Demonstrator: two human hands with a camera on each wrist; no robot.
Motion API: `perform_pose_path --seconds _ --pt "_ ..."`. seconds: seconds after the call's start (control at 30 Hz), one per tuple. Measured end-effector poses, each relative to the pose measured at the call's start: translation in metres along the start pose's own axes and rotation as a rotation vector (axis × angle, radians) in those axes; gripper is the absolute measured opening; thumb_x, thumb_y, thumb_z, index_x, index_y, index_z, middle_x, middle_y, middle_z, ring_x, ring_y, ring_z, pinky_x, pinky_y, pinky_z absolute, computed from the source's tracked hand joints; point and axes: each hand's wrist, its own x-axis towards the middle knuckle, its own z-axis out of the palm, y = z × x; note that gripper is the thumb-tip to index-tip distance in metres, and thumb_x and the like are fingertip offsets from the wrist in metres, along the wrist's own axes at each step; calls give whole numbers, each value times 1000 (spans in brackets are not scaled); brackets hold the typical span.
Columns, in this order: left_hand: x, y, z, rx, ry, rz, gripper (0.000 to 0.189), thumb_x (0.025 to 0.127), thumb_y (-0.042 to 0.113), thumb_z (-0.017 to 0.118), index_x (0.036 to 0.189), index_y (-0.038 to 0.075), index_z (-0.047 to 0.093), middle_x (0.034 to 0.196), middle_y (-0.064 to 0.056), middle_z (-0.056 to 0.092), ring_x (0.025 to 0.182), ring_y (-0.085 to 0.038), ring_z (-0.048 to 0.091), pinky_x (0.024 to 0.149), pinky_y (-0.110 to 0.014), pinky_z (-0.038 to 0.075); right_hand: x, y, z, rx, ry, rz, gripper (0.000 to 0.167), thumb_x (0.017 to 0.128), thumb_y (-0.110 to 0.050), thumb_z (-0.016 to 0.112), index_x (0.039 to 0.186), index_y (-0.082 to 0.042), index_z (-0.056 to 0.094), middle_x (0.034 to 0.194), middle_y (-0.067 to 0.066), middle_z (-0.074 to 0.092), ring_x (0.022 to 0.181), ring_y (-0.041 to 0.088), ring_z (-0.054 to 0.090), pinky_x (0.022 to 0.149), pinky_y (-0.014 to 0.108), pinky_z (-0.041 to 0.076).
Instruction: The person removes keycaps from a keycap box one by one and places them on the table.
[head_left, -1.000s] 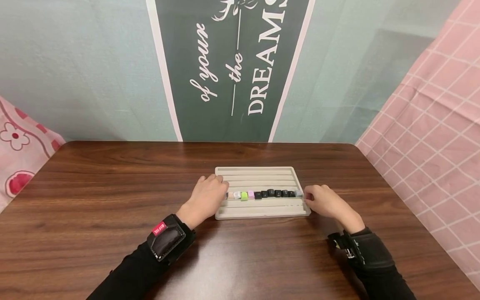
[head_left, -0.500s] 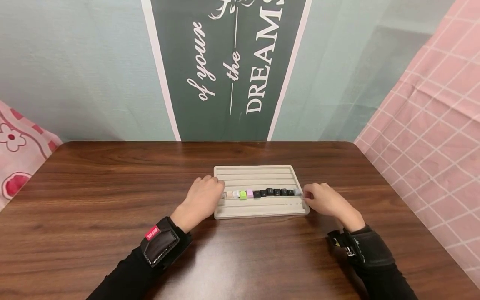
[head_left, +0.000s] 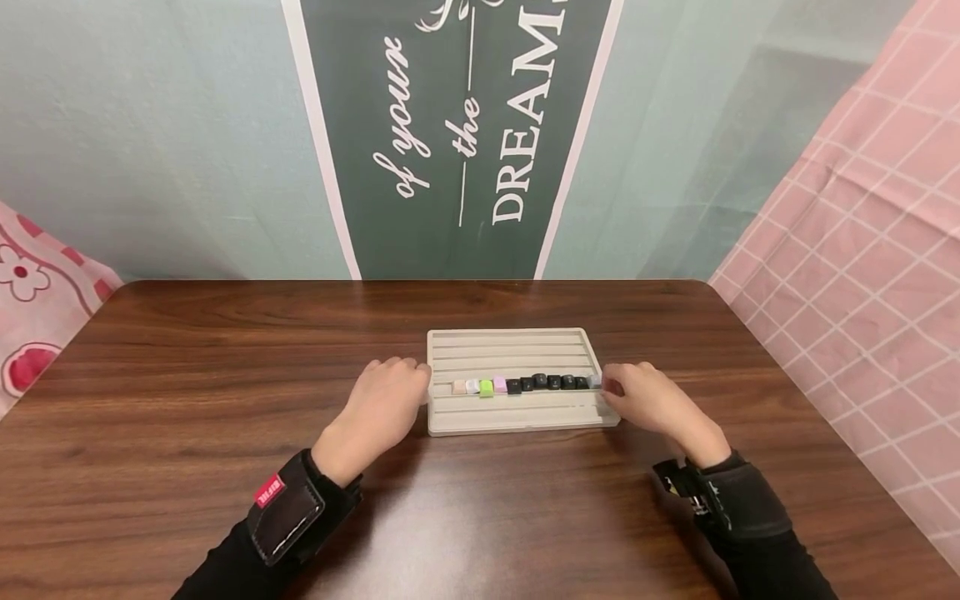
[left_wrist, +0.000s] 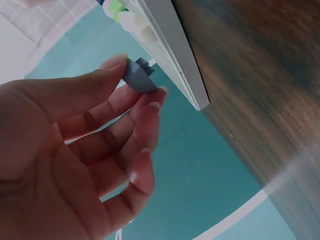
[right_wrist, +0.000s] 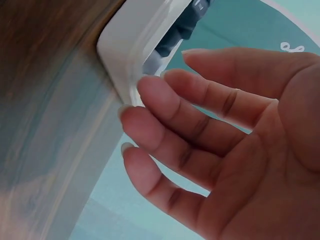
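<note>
A cream ridged tray (head_left: 517,423) lies on the table, with one line of keycaps along a middle groove: beige, white, green (head_left: 487,388), pink and several black ones (head_left: 554,382). Just off the tray's left edge, my left hand (head_left: 378,410) pinches a grey-blue keycap (left_wrist: 138,76) between thumb and fingers, its stem side showing in the left wrist view. My right hand (head_left: 643,398) is at the tray's right edge, fingers loosely bent and holding nothing. Close by its fingertips, a pale grey keycap (right_wrist: 152,63) ends the row.
The dark wooden table (head_left: 480,517) extends around the tray. Behind it hangs a green cloth with white lettering (head_left: 517,175). Pink checked cloth (head_left: 862,250) hangs at the right, and a pink patterned cloth (head_left: 37,308) at the left.
My left hand has moved left off the tray, taking the keycap from the row's left end; the beige one now ends it. The right hand has barely moved.
</note>
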Motion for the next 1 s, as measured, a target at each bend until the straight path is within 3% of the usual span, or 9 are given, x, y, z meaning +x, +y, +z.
perform_pose_path --seconds 0.27,0.63,0.87,1.0 --pt "-12 10 -1 -14 -14 55 10 75 0 69 73 3 60 66 -7 56 59 -22 53 51 -31 34 -3 -15 1 0 26 -62 13 85 -6 58 74 -11 52 61 -3 45 53 10 40 50 28 34" --pt "-22 31 0 24 -49 115 18 72 15 75 71 8 59 66 -3 56 62 -19 53 54 -28 30 -5 -27 7 -37 59 -89 18 83 -8 63 71 -12 50 58 -4 41 53 10 38 49 27 33" --pt "-24 39 5 90 -94 130 15 69 1 71 68 9 58 62 -2 51 59 -17 49 56 -28 28 -7 -37 11 -51 92 -126 20 80 -4 60 68 -14 47 56 -6 36 51 9 36 46 26 30" --pt "-24 40 9 112 -95 122 17 66 1 73 66 10 58 61 -2 51 58 -16 48 56 -28 29 -7 -40 13 -60 100 -141 21 79 -3 60 67 -14 46 55 -6 34 50 8 35 45 25 29"
